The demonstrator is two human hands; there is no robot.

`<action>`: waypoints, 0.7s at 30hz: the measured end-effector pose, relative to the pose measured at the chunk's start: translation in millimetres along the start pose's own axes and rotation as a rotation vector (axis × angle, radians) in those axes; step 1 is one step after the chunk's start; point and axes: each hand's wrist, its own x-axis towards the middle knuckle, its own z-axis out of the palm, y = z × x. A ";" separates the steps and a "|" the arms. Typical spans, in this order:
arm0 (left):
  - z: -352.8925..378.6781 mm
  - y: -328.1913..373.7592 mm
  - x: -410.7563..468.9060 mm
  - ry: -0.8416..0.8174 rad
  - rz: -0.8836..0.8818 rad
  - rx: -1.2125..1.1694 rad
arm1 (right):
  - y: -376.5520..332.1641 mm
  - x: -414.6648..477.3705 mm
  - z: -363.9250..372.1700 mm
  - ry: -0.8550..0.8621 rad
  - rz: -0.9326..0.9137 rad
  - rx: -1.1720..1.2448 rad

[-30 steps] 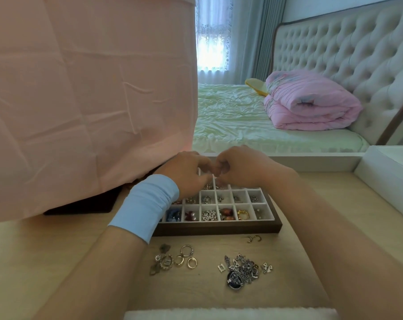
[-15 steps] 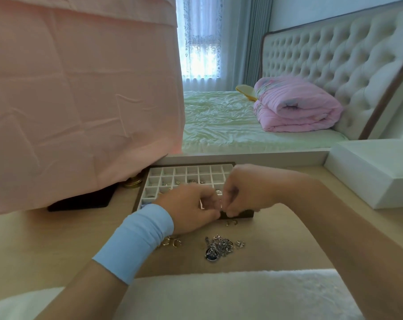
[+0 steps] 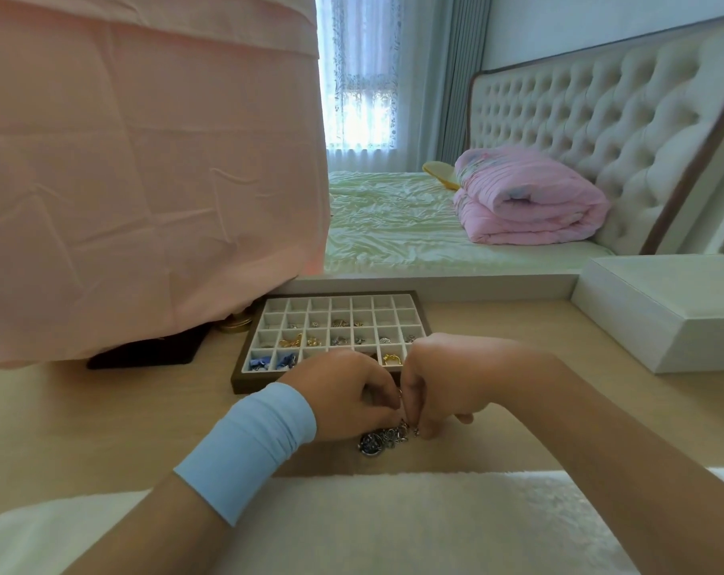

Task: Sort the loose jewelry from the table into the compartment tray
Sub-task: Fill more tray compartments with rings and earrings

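1. Curled tightly, my left hand [image 3: 348, 398] pinches a small ring [image 3: 399, 393] at its fingertips.
2. My right hand [image 3: 447, 388] touches the left one, and its bent fingers pinch into the pile of silver jewelry [image 3: 379, 441].
3. This pile lies on the wooden table [image 3: 103, 412], just in front of the compartment tray [image 3: 248, 383].
4. Several compartments of the tray hold gold, silver and blue pieces.
5. My left wrist wears a light blue wristband [image 3: 248, 446].
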 end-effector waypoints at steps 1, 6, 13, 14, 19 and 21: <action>0.3 -1.2 -0.4 0.001 -0.010 -0.028 | 0.1 -0.2 -0.3 0.008 0.001 0.020; 0.5 -8.4 1.1 0.042 -0.029 -0.206 | 1.0 -1.5 -5.6 0.086 -0.019 0.105; -19.2 -23.3 5.2 0.217 -0.112 -0.643 | 3.9 10.9 -21.1 0.395 -0.150 0.406; -25.8 -26.2 6.4 0.246 -0.143 -0.695 | 0.4 15.5 -24.1 0.445 -0.160 0.443; -63.0 -54.4 12.5 0.398 -0.268 -0.846 | -23.1 55.6 -48.1 0.618 -0.206 0.504; -73.1 -68.9 14.6 0.462 -0.308 -0.860 | -32.4 72.6 -59.8 0.649 -0.231 0.504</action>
